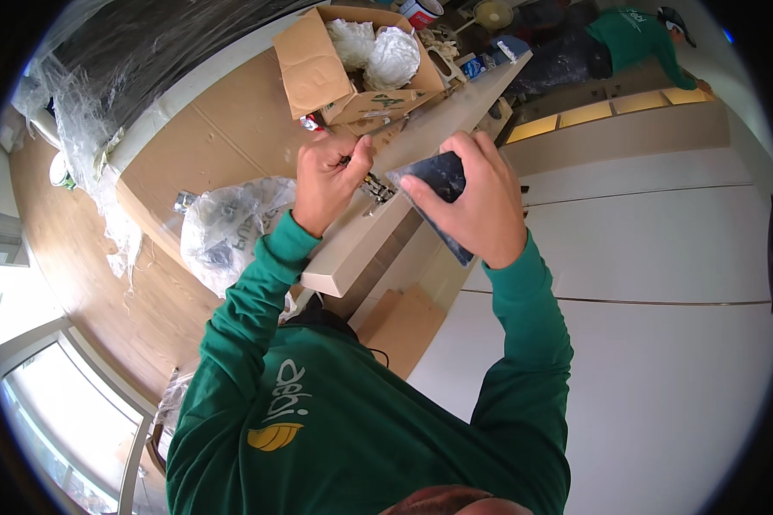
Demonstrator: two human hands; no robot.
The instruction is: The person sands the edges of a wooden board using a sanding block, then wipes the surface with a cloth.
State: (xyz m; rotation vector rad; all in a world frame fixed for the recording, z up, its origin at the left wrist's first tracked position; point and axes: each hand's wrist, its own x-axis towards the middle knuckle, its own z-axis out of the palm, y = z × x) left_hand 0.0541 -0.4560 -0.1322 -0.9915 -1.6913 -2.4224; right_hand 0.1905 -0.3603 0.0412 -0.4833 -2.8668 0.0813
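My right hand (481, 197) grips a dark, flat, roughly rectangular piece (443, 176) with whitish smudges, thumb on its face and fingers over its upper edge. Its exact kind does not show. To its left, my left hand (328, 178) is closed in a fist; a bit of something dark shows between the fingers, but I cannot make out what it is. Just below and between both hands, a small metal fitting (378, 189) rests on the long pale board (352, 257). The board slants from near my waist toward the far right.
A cardboard box (305, 73) holding white wrapped bundles (392, 58) stands beyond my left hand. A clear plastic bag (232, 227) lies on the cardboard-covered surface (189, 163). White panels (644, 240) fill the right side. Another person in green (631, 39) works at the far right.
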